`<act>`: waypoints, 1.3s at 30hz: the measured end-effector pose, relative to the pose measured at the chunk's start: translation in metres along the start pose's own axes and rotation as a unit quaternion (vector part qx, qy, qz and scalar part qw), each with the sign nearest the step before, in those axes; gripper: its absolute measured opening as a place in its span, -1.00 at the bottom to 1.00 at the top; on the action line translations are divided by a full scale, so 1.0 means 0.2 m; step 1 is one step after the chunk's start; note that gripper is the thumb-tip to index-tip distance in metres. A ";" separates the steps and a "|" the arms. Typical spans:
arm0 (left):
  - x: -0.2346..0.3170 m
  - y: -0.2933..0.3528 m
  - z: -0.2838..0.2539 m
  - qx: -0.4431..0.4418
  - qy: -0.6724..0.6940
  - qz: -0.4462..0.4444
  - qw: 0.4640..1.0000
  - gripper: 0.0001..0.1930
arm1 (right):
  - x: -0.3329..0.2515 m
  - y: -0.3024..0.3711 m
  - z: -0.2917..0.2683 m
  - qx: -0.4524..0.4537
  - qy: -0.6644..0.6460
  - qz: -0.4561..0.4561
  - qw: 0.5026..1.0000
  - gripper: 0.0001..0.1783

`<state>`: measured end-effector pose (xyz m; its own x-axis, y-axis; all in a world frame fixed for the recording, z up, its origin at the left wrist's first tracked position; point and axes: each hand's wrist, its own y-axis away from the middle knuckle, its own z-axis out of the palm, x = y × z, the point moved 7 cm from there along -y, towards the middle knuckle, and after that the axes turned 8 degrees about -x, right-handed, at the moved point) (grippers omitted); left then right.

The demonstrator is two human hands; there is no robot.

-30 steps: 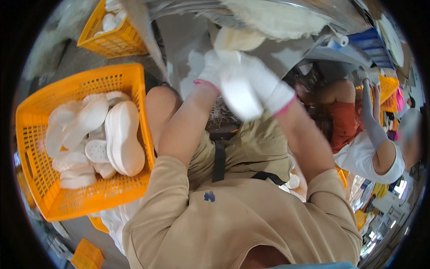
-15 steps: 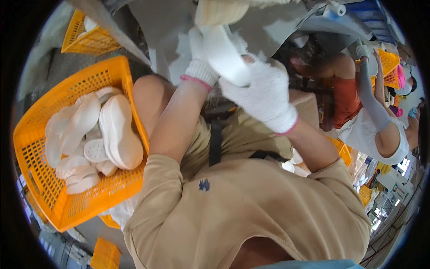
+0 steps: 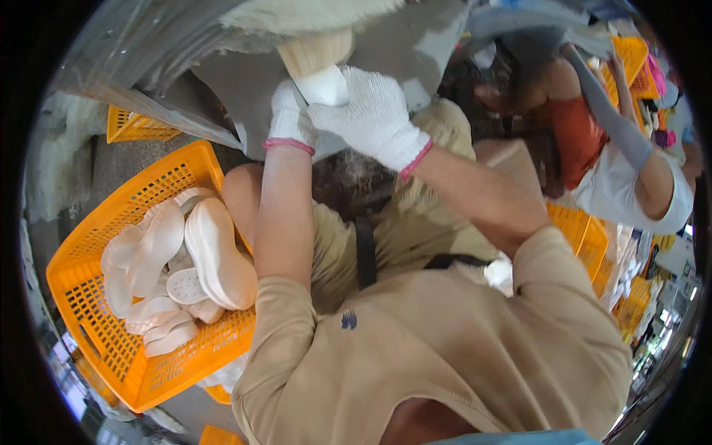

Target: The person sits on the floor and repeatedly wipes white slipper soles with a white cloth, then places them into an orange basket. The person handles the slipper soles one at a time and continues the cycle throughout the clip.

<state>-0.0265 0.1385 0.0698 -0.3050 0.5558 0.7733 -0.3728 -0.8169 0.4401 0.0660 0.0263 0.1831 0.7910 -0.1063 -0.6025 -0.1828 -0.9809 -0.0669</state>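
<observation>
White piece (image 3: 325,87) between our two gloved hands, up at the cream roll (image 3: 315,53)

Left to right: orange basket (image 3: 178,378) by our left knee, tilted in view. Pale soles (image 3: 219,256) inside; a stack of long ones lies along the right wall, others run loosely toward the upper edge. Perforated piece (image 3: 185,286) sits just left of the stack, smaller pale parts (image 3: 170,334) below it. Second basket (image 3: 141,126) stands past the first one's upper edge, contents mostly hidden.

Left hand (image 3: 291,115), white glove, pink cuff: against the white piece's left side. Fingers go out of sight behind it; we can't tell how far they're closed.

White piece: beyond our lap, its upper end meeting the roll in view. We can't confirm contact from this angle. Fuzzy white material (image 3: 311,16) above the roll, grey panel (image 3: 400,67) behind.

Right hand (image 3: 371,111), same glove type: gripping the piece, fingers curled over its right side, thumb along its lower edge.

Farther right: orange crates (image 3: 571,233) near our right arm, then a co-worker (image 3: 612,194) in white top, red shorts, grey sleeve.
</observation>
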 end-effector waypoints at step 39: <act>-0.22 0.17 0.13 -0.055 0.272 -0.042 0.960 -0.48 | 0.16 0.56 -0.19 -0.216 -0.163 0.180 0.946 -0.47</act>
<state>-0.0019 0.0815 0.0625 -0.6718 0.6412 0.3708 -0.4968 -0.7613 0.4166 0.0928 -0.0926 0.1867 0.4875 -0.4598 -0.7422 -0.0950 -0.8730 0.4785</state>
